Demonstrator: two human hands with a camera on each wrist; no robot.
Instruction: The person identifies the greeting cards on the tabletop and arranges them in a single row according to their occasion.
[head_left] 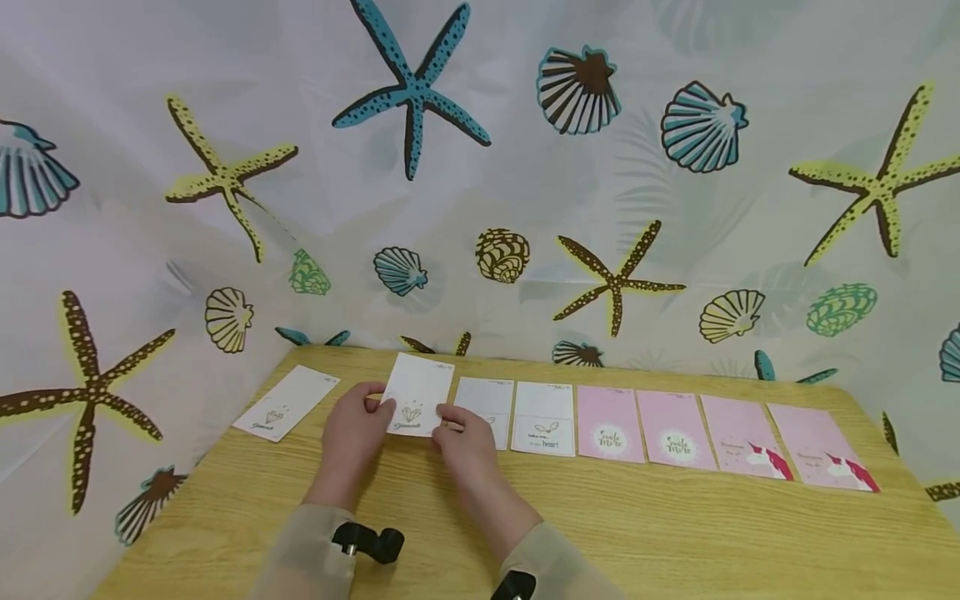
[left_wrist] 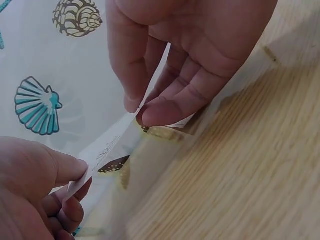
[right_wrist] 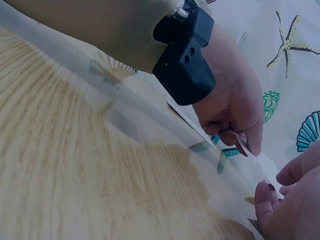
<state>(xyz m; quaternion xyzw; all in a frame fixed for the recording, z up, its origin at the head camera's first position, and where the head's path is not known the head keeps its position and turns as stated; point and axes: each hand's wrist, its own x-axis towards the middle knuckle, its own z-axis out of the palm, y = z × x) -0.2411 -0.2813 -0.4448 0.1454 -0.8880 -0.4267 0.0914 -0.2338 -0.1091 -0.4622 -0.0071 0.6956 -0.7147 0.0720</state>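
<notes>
A white card (head_left: 418, 385) with a gold diamond drawing is pinched at both side edges, lifted and tilted over the table. My left hand (head_left: 354, 437) grips its left edge between thumb and fingers. At its right edge, my right hand (head_left: 468, 450) pinches it with thumb and fingertips. The left wrist view shows the same card (left_wrist: 107, 150) nearly edge-on between the two hands. A similar white diamond card (head_left: 287, 404) lies flat to the left. Behind my right hand, a white card (head_left: 483, 396) is partly covered by the fingers.
On the wooden table (head_left: 600, 533) a row continues rightward: a white heart card (head_left: 543, 400), two pink "Smile More" cards (head_left: 609, 408), and two pink unicorn cards (head_left: 738, 417). A patterned cloth (head_left: 480, 183) with starfish and shells rises behind the table and at its sides.
</notes>
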